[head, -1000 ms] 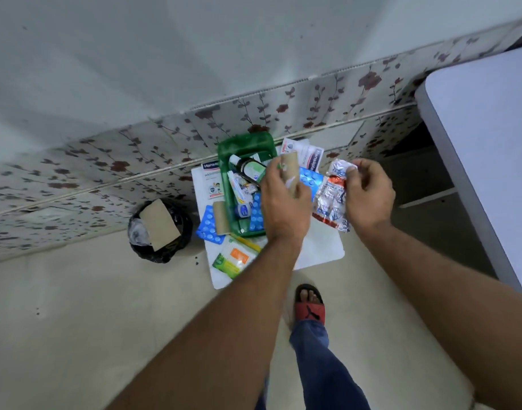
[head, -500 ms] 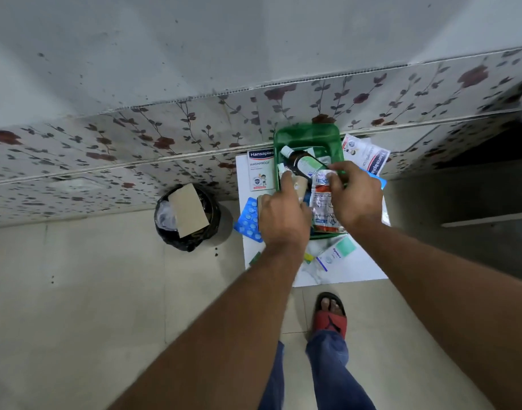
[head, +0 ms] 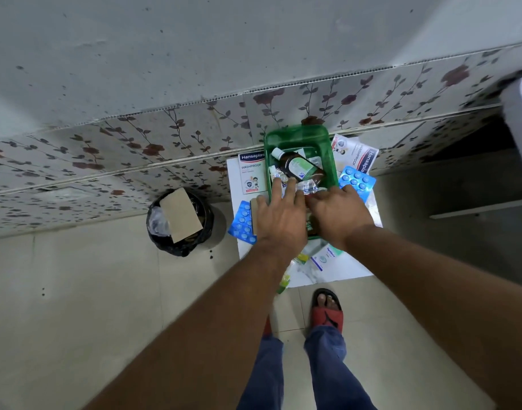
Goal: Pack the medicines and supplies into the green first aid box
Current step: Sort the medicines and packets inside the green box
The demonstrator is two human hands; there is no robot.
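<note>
From the head view, both the left hand (head: 280, 216) and right hand (head: 339, 216) pressed a crinkly foil sachet strip (head: 305, 187) down inside the green first aid box (head: 298, 137). Their grips were unclear. It looked light, limp and slippery, best pinched by its edges.

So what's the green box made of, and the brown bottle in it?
The green box looks like shiny, slightly see-through plastic: the wall pattern shows faintly through its rim. The brown bottle is dark and see-through with a white cap, so it's glass or plastic; the picture can't settle which.
</note>
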